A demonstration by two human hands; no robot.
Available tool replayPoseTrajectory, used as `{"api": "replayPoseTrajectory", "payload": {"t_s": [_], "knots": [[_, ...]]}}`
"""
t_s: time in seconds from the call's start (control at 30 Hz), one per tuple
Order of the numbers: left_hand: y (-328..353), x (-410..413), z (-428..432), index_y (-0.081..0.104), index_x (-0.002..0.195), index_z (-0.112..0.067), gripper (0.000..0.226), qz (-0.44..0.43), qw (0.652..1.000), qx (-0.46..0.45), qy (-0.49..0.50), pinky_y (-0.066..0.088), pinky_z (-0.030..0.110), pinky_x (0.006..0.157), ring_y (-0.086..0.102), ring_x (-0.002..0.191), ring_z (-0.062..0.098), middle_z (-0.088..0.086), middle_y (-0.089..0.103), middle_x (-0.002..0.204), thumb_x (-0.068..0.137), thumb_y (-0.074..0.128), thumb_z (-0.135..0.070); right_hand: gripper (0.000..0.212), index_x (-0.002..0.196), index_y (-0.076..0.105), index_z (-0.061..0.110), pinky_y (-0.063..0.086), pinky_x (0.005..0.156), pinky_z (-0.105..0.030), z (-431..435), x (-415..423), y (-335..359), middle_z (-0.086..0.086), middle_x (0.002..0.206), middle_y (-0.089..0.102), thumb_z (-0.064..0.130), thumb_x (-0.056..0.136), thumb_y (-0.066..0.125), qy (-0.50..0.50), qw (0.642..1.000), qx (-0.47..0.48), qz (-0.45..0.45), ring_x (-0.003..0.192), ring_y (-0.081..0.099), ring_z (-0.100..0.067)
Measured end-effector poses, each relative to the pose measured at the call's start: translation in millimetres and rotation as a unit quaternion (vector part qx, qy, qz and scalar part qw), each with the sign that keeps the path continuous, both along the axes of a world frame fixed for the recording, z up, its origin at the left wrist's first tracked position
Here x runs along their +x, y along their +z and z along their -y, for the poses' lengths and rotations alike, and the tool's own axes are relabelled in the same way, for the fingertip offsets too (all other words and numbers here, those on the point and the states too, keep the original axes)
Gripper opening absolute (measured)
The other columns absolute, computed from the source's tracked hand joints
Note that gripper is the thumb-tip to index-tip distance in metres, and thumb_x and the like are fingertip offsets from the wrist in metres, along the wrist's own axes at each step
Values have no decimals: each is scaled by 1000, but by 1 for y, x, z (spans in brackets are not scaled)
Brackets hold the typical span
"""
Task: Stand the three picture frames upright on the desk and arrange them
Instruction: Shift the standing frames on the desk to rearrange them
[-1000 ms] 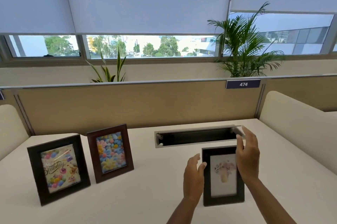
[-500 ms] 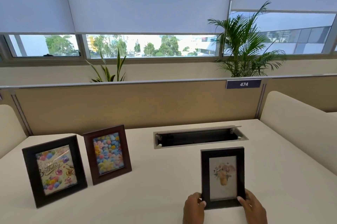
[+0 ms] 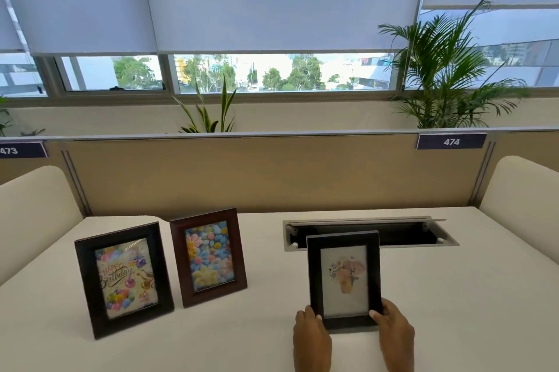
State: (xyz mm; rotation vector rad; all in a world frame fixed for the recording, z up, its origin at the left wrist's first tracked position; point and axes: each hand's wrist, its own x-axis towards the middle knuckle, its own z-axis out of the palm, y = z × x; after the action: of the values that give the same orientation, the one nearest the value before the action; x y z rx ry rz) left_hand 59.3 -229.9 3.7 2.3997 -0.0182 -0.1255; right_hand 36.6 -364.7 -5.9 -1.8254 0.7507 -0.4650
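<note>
Hands, left [image 3: 311,338] and right [image 3: 396,338], fingers clamped on upright black frame's [image 3: 343,278] bottom corners.

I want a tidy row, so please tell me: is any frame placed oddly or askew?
The flower-pot frame, gripped at its bottom corners by both hands, left and right, stands apart to the right, before the open cable slot. The birthday frame and flower frame stand close together.

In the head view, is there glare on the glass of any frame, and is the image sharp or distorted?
Head view: a pale sheen crosses the glass of the birthday frame; the flower frame and the held bouquet frame show little glare. The frames look sharp; wide-angle distortion bows the partition top, and the windows are overexposed.
</note>
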Motion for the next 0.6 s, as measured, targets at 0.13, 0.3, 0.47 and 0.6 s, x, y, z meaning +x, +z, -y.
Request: {"api": "replayPoseTrajectory", "payload": {"t_s": [0.13,0.3,0.47,0.6], "knots": [[12,27,-21,35,134,-9,36,13,999,-3,39,40,22,99,49,121,17,7,46,133,101,28,-22,27,113,60,-3,46,89,-41,-31,35,7,-23,107,68,-4,86,54,22,999,-23,15,97,59,-36],[16,63,-44,41,126,-9,32,22,997,0,72,44,24,96,51,116,18,8,50,128,100,31,-25,30,117,56,-6,47,94,-42,-57,78,10,-24,113,65,-4,88,53,52,998,-33,32,105,59,-38],[14,89,-55,40,127,-7,34,25,994,0,106,45,25,98,50,118,18,8,49,128,99,34,-27,29,118,55,-5,46,97,-46,-73,115,9,-23,116,64,-3,89,52,75,996,-19,36,109,57,-38],[11,99,-56,38,127,-7,34,23,992,-4,125,44,23,96,49,118,17,8,48,129,99,36,-27,29,117,55,-5,46,97,-46,-79,134,5,-23,115,64,-4,89,51,75,997,-8,27,109,58,-38]]}}
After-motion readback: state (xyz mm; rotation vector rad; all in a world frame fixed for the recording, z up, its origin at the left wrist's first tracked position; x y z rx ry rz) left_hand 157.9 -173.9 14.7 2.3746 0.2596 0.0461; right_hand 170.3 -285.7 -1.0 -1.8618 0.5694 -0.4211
